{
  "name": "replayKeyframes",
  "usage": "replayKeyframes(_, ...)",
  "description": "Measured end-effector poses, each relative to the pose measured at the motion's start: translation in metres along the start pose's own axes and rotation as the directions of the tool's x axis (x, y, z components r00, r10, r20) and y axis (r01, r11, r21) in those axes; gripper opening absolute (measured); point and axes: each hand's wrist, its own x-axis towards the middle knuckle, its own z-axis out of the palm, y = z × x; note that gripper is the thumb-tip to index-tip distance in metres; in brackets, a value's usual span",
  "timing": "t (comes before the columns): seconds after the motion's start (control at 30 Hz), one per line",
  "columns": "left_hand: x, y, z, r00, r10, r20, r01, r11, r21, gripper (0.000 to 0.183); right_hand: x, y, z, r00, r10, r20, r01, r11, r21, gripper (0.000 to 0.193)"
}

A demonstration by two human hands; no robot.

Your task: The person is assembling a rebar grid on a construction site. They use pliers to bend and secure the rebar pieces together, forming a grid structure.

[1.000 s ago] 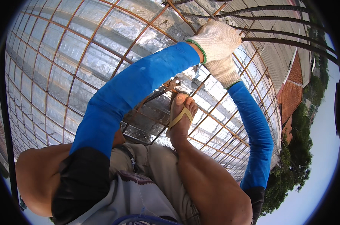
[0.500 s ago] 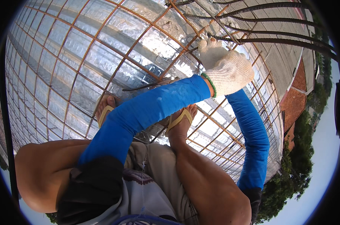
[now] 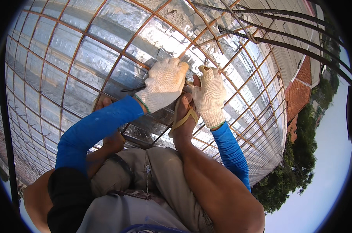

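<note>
Pincers (image 3: 131,89) show against the rusty mesh (image 3: 122,53), visible handle pointing left, long axis roughly crosswise, running under the gloved left hand (image 3: 164,83); I cannot tell whether its curled grip pinches them. Right hand (image 3: 211,95), just beside, curls; its hold is hidden.

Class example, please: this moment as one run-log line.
left hand: gloved, at dark tool handle | right hand: gloved, beside left, grip unclear | around: rusty mesh, metal decking, sandalled foot

Gloves (image 3: 160,85): matt, ribbed cloth. Mesh (image 3: 123,52): rough, rusted metal. Sheeting (image 3: 110,23): glossy, ridged metal. Sleeves (image 3: 102,122): smooth, matt cloth.
</note>
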Motion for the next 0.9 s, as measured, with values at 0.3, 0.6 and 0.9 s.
replayKeyframes(0.3,-0.017,-0.014,-0.029,0.928,0.135,0.346,-0.235,0.935,0.267,0.021,-0.026,-0.029,0.015,0.980,0.149,0.133,-0.176,0.960,0.216,0.040)
replayKeyframes(0.6,-0.002,0.006,-0.076,0.982,0.095,0.166,-0.025,0.925,-0.378,0.020,-0.043,-0.010,-0.025,0.863,0.271,0.427,-0.504,0.527,0.684,0.067)
replayKeyframes(0.9,0.046,0.091,-0.010,0.843,-0.444,0.306,0.321,-0.042,-0.946,0.027,0.024,-0.011,-0.155,0.725,0.384,0.573,-0.624,0.719,0.308,0.059)
